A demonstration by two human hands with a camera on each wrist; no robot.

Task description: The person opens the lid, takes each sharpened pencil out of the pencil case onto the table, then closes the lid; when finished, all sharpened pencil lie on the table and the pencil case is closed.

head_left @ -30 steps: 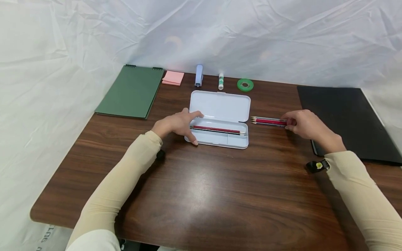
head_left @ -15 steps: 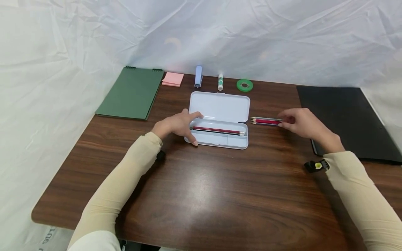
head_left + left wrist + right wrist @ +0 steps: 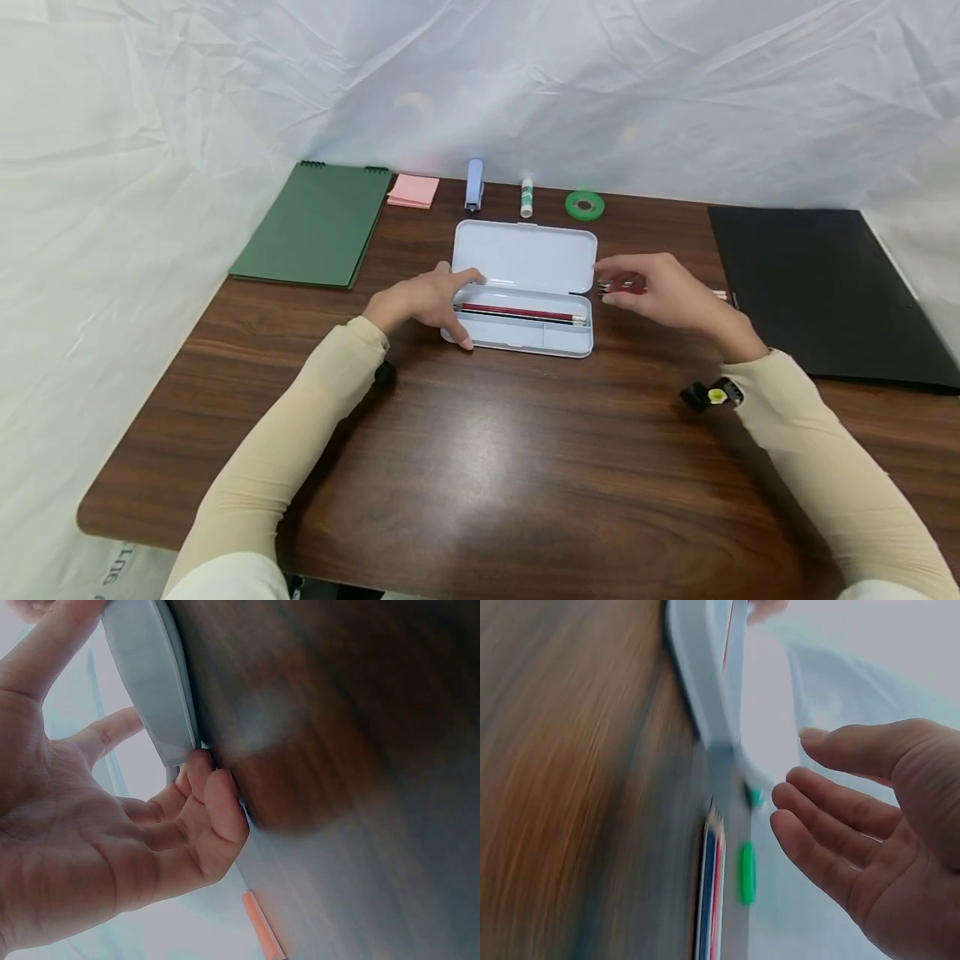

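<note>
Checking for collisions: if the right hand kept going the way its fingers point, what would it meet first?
Probably the open pencil case: the right hand points left over the loose pencils, close to the case's right end. Its height is unclear.

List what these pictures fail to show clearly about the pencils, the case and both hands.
- Loose pencils: head view, the right hand covers most of them; their count is unclear.
- Right hand's hold: right wrist view is motion-blurred; fingers look straight, contact unclear.
- Pencil case: left wrist view shows only a blurred edge, cut off at the top.
- Left hand: its palm side is hidden in the head view.
</note>
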